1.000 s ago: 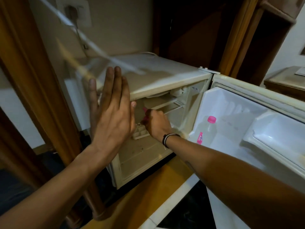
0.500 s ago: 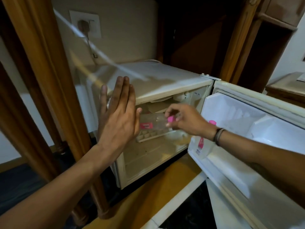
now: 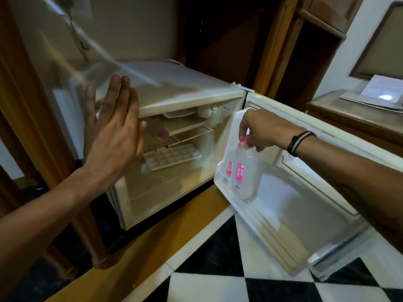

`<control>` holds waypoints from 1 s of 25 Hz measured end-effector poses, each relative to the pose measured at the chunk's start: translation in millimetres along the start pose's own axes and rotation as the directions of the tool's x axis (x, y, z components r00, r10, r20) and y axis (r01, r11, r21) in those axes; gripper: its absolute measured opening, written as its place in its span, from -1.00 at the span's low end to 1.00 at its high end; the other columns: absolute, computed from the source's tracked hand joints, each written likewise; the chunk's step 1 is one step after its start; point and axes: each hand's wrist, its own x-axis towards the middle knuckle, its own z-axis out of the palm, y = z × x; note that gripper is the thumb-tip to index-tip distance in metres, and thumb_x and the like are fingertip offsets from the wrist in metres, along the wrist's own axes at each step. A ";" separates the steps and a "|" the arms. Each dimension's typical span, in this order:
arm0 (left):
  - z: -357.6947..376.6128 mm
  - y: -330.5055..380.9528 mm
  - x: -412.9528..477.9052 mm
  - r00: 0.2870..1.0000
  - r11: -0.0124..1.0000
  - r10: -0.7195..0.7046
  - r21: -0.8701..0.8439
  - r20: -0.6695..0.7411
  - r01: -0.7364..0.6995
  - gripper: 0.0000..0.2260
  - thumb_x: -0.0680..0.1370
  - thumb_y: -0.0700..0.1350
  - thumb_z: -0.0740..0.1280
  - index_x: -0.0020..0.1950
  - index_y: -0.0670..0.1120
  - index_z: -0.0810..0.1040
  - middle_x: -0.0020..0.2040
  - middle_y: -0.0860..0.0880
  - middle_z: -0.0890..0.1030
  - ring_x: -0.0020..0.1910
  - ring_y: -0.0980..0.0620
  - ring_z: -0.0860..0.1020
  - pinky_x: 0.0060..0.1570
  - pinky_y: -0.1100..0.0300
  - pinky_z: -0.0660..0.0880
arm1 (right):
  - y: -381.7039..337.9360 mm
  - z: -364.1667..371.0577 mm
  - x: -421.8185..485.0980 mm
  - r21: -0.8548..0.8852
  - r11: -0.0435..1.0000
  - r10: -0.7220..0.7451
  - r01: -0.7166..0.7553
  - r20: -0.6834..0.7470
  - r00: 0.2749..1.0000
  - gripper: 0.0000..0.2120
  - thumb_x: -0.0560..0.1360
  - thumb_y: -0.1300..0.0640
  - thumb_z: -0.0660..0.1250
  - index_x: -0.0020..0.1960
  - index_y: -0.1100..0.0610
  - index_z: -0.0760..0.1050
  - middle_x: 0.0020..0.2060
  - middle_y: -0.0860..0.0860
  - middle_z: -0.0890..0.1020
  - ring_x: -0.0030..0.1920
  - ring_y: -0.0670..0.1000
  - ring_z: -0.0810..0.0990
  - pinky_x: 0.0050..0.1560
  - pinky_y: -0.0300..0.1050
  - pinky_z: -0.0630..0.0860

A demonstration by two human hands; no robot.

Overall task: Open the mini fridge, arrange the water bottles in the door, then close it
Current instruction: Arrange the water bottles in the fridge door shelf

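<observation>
the fridge (image 3: 174, 88) stands open, its door (image 3: 305, 192) swung out toward 3 o'clock. the right hand (image 3: 259, 129) pinches the pink cap of a bottle (image 3: 245, 177) from above, fingers closed around the top; the bottle stands upright in the door shelf (image 3: 220, 182), at the end nearest the hinge. a second bottle (image 3: 229, 168) stands just beside it at 9 o'clock, mostly hidden, its pink label showing. the left hand (image 3: 111, 136) is flat and open, fingers together and pointing to 12 o'clock, in front of the fridge's left edge; whether it touches cannot be told. inside, a third bottle (image 3: 160, 134) lies on the wire rack (image 3: 192, 136), pink cap toward the camera. an ice tray (image 3: 172, 156) sits at 6 o'clock from the rack, jutting out over the opening.
</observation>
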 end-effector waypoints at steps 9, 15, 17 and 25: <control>2.4 -1.3 -0.9 1.000 1.000 0.004 0.003 -0.024 -0.004 -0.34 0.76 0.05 0.09 0.78 -0.30 0.15 0.84 -0.25 0.06 0.86 -0.14 -0.11 0.75 -0.38 -0.15 | 19.3 46.8 27.4 -0.221 0.971 0.090 -0.093 -0.025 0.996 -0.73 0.46 0.36 0.49 0.03 0.22 0.44 -0.07 0.17 0.55 -0.37 0.08 0.48 -0.26 -0.02 0.55; 5.1 -0.8 -0.4 1.000 1.000 0.003 0.015 -0.023 -0.002 -0.33 0.73 -0.01 0.15 0.79 -0.28 0.13 0.84 -0.24 0.06 0.86 -0.15 -0.10 0.74 -0.41 -0.14 | 29.7 65.6 38.0 -0.137 0.985 0.112 -0.101 0.072 0.991 -0.77 0.52 0.44 0.38 0.07 0.24 0.40 -0.03 0.24 0.63 -0.24 0.23 0.70 -0.14 0.15 0.74; 4.4 0.8 0.3 1.000 1.000 -0.012 0.017 -0.028 0.012 -0.34 0.74 0.00 0.13 0.79 -0.29 0.14 0.84 -0.24 0.07 0.86 -0.17 -0.07 0.74 -0.41 -0.15 | 29.8 66.7 41.2 -0.209 0.972 0.125 -0.107 0.076 0.989 -0.78 0.52 0.43 0.39 0.08 0.25 0.42 -0.19 0.17 0.57 -0.40 0.14 0.59 -0.31 0.08 0.68; 5.6 0.7 2.2 0.998 0.999 -0.015 0.042 -0.065 0.018 -0.36 0.80 0.07 0.04 0.80 -0.29 0.14 0.84 -0.24 0.04 0.85 -0.16 -0.05 0.75 -0.26 -0.26 | -38.1 77.7 57.2 -0.077 0.969 -0.246 0.234 -0.246 0.938 -0.68 0.52 -0.07 0.48 0.11 0.14 0.58 -0.07 0.10 0.65 -0.08 0.17 0.65 -0.13 -0.04 0.53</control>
